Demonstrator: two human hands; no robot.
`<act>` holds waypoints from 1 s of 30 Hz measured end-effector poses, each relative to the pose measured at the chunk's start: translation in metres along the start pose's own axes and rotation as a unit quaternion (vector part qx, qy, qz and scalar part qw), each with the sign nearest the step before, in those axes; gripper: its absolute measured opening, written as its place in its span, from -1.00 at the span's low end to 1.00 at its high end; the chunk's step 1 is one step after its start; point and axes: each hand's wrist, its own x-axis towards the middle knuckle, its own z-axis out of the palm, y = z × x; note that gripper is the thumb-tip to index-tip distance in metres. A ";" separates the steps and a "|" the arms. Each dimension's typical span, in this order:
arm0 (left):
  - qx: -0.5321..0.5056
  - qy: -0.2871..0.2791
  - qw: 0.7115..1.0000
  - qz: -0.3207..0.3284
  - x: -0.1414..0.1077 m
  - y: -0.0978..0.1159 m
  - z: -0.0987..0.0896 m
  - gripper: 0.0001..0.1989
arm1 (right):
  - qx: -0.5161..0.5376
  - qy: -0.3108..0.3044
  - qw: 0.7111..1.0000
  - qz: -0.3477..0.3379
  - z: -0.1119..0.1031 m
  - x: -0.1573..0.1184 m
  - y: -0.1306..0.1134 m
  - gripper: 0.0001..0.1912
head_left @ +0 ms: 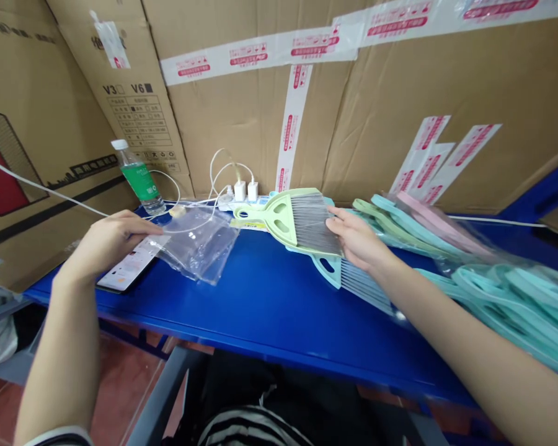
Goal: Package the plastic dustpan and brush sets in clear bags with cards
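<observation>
My right hand (pixel 357 240) grips the bristle end of a light green hand brush and dustpan set (pixel 279 220), its handle pointing left. Grey bristles lie across the green pan. Partly under it, on the blue table, is a light blue brush (pixel 328 266) with grey bristles. On the left, my left hand (pixel 114 238) is closed at the edge of a clear plastic bag (pixel 198 244), which lies flattened on the table and looks empty. A phone or tablet with a lit screen (pixel 130 266) lies below that hand, partly covered by it.
A bottle with a green label (pixel 139 179) stands back left. White chargers (pixel 245 191) and cables sit in a power strip by the cardboard wall (pixel 242 111). Bagged green, blue and pink items (pixel 428 223) and several teal ones (pixel 506 297) lie right. The blue table (pixel 260 297) runs across.
</observation>
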 end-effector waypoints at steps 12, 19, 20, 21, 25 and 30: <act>0.142 -0.114 0.983 0.004 0.037 0.066 -0.003 -0.52 | -0.020 -0.027 0.999 -0.008 0.002 0.000 0.007 -0.58; -0.006 -0.186 0.975 0.119 0.096 0.124 0.058 -0.64 | -0.164 -0.052 0.981 -0.090 -0.013 0.013 0.013 -0.57; -0.009 -0.176 0.977 0.117 0.097 0.125 0.062 -0.68 | -0.185 -0.028 0.976 -0.109 -0.016 0.013 0.010 -0.58; -0.001 -0.162 0.980 0.111 0.096 0.126 0.064 -0.71 | -0.213 0.002 0.966 -0.146 -0.019 0.012 0.006 -0.59; 0.050 -0.136 0.985 0.094 0.083 0.133 0.062 -0.75 | -0.401 0.041 0.820 -0.406 -0.014 -0.007 -0.005 -0.70; 0.057 -0.138 0.985 0.088 0.075 0.146 0.059 -0.73 | -0.542 -0.126 0.712 -0.429 0.013 -0.032 0.007 -0.75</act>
